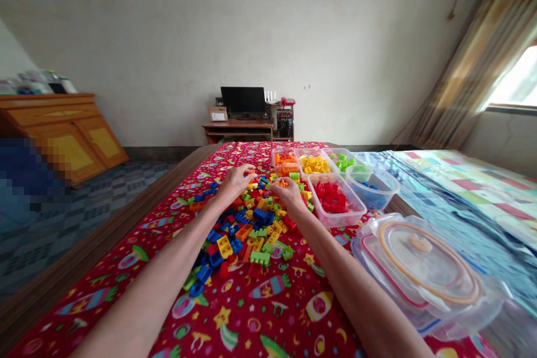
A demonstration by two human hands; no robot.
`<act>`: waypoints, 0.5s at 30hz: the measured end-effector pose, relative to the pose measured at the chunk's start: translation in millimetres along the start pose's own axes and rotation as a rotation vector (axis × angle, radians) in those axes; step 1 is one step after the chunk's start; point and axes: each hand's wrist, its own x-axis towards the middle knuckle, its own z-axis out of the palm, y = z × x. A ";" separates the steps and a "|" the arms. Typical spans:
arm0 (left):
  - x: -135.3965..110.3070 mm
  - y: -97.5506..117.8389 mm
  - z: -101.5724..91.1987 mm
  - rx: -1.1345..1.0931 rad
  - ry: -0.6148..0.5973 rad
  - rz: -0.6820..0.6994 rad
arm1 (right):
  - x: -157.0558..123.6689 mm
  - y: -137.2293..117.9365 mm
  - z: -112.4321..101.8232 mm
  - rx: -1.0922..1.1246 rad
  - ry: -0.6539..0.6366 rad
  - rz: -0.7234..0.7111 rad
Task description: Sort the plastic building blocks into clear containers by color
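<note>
A mixed heap of toy building bricks (pixel 260 217) in blue, yellow, green, red and orange covers the middle of the table. At its far left side, my left hand (pixel 237 180) has its fingers closed around an orange brick (pixel 250 172), only partly visible. My right hand (pixel 289 193) reaches over the heap's far right side, its fingers pinching another orange brick (pixel 282 183). Just beyond the right hand stand clear plastic boxes sorted by colour: orange bricks (pixel 285 161), yellow bricks (pixel 315 164), green bricks (pixel 344 162), red bricks (pixel 331 197) and blue bricks (pixel 370 185).
Clear plastic lids (pixel 428 263) are stacked at the table's right, beside my right forearm. A red patterned cloth (pixel 268 313) covers the table. A bed (pixel 444 190) adjoins on the right. A desk with a monitor (pixel 243 102) stands against the far wall, and a wooden cabinet (pixel 71 134) at left.
</note>
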 end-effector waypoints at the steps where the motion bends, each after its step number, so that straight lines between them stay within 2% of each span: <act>1: -5.0 5.1 -4.7 -0.132 0.018 -0.038 | -0.3 -0.8 1.4 0.055 -0.010 0.008; 4: -23.0 23.1 -16.9 -0.475 0.006 -0.142 | 0.8 0.7 5.8 0.156 -0.029 0.008; 6: -33.8 33.2 -22.5 -0.596 0.014 -0.184 | 2.3 4.6 8.4 0.157 -0.021 -0.009; 11: -46.7 44.4 -26.7 -0.693 0.007 -0.262 | 2.1 11.7 10.3 -0.037 0.000 -0.079; 15: -51.9 51.7 -23.2 -0.711 -0.108 -0.285 | -1.2 9.2 10.3 -0.245 -0.099 -0.175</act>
